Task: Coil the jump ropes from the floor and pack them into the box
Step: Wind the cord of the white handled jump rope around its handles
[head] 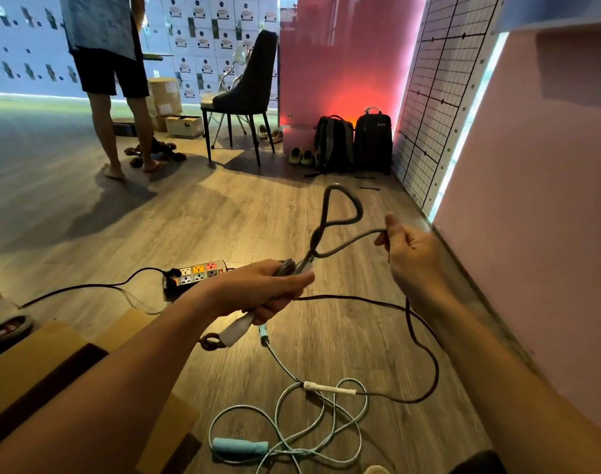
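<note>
Left hand (265, 292) is gripping the white handle (238, 328) and gathered loops of the dark jump rope (341, 187); right hand (412, 258), apart, is pinching 1 loop. Pale blue jump rope (239, 448) is lying at bottom centre; cardboard box (29, 360), lower left, interior hidden.

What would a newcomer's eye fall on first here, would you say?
The dark jump rope loops at centre, its handle gripped by the left hand, its cord pinched by the right hand. A pale blue jump rope lies tangled on the floor below.
</note>
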Tool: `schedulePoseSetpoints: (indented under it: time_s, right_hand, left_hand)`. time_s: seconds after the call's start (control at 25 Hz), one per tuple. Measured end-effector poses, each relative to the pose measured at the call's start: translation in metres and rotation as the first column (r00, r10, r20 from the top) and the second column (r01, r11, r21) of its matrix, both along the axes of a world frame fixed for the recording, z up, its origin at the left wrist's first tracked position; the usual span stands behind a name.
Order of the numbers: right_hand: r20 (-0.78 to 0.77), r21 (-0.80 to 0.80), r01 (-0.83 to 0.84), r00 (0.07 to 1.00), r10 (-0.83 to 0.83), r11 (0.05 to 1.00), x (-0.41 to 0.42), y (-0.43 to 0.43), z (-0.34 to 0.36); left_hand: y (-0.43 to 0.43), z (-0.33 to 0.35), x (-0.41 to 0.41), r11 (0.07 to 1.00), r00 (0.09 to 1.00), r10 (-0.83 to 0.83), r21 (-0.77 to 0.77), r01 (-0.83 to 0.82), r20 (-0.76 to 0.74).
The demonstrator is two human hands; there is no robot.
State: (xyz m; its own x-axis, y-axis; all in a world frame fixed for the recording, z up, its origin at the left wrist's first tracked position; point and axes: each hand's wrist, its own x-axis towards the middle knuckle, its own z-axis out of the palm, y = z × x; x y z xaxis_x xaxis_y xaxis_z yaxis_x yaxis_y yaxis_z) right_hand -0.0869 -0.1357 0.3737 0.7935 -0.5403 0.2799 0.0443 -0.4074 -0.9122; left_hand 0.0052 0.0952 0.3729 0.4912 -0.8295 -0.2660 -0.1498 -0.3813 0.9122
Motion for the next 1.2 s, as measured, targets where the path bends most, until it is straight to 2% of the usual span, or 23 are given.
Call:
schedulePoseSetpoints:
  time_s: [0.08,0.16,0.28,0.4,0.56,0.64,0.72,0.8,0.84,0.92,0.96,1.0,1.04,1.08,1.12,1.2]
  right_hand:
    - [-0.097,-0.177,-0.071,0.994,0.054,0.982,-0.003,0.001,-0.001]
    - [-0.193,-0.252,-0.21,0.968,0.163,0.945,-0.005,0.005,-0.002]
    - [-0.339,-0.208,-0.439,0.871,0.356,0.874,-0.006,0.024,0.0]
    - [-0.357,-0.117,-0.555,0.797,0.487,0.824,-0.003,0.053,-0.003]
    - [-0.205,-0.18,-0.404,0.907,0.367,0.897,0.007,0.058,-0.005]
    - [-0.096,-0.161,-0.313,0.949,0.3,0.936,0.008,0.047,0.0]
    - [-0.017,-0.216,-0.157,0.987,0.157,0.964,0.009,0.033,0.004]
    - [0.02,-0.266,0.039,0.999,-0.035,0.963,0.01,0.019,0.003]
    - [0.014,-0.259,0.116,0.993,-0.116,0.959,0.01,0.012,0.001]
    - [-0.074,-0.258,0.181,0.976,-0.206,0.949,0.01,0.0,-0.003]
    - [-0.16,-0.271,0.153,0.966,-0.201,0.95,0.009,-0.003,-0.005]
    - [-0.247,-0.276,0.089,0.956,-0.16,0.957,0.008,-0.004,-0.008]
    - [-0.303,-0.265,0.004,0.949,-0.087,0.964,0.008,-0.002,-0.01]
    - [-0.31,-0.262,-0.079,0.951,-0.007,0.962,0.008,0.001,-0.012]
    - [-0.264,-0.283,-0.141,0.962,0.064,0.949,0.009,0.005,-0.014]
    - [-0.106,-0.353,-0.219,0.975,0.194,0.909,0.011,0.014,-0.013]
  left_hand:
    - [0.002,0.002,0.002,0.996,0.998,0.068,-0.062,-0.069,-0.017]
    - [0.003,0.004,0.004,0.987,0.989,0.146,-0.067,-0.147,-0.017]
    - [-0.001,0.003,0.002,0.97,0.969,0.241,-0.008,-0.241,0.051]
    - [-0.006,-0.003,0.001,0.964,0.953,0.259,0.023,-0.265,0.156]
    - [-0.009,-0.006,0.001,0.95,0.899,0.273,0.05,-0.307,0.342]
    - [-0.007,-0.004,0.005,0.934,0.879,0.327,0.019,-0.356,0.347]
    - [-0.003,-0.001,0.009,0.922,0.871,0.362,0.012,-0.388,0.333]
    - [0.003,0.0,0.01,0.931,0.913,0.334,0.069,-0.359,0.236]
    - [0.006,0.001,0.009,0.945,0.946,0.3,0.093,-0.312,0.124]
    - [0.014,0.004,0.007,0.985,0.959,0.17,0.034,-0.167,-0.227]
    - [0.017,0.006,0.007,0.992,0.899,0.056,-0.075,-0.098,-0.435]
    - [0.019,0.007,0.009,0.975,0.787,-0.095,-0.215,-0.049,-0.609]
    - [0.02,0.009,0.011,0.936,0.652,-0.253,-0.352,-0.023,-0.714]
    - [0.021,0.011,0.013,0.885,0.537,-0.385,-0.465,-0.015,-0.751]
    - [0.021,0.014,0.013,0.837,0.473,-0.473,-0.547,-0.023,-0.743]
    - [0.02,0.019,0.014,0.77,0.458,-0.548,-0.636,-0.05,-0.7]
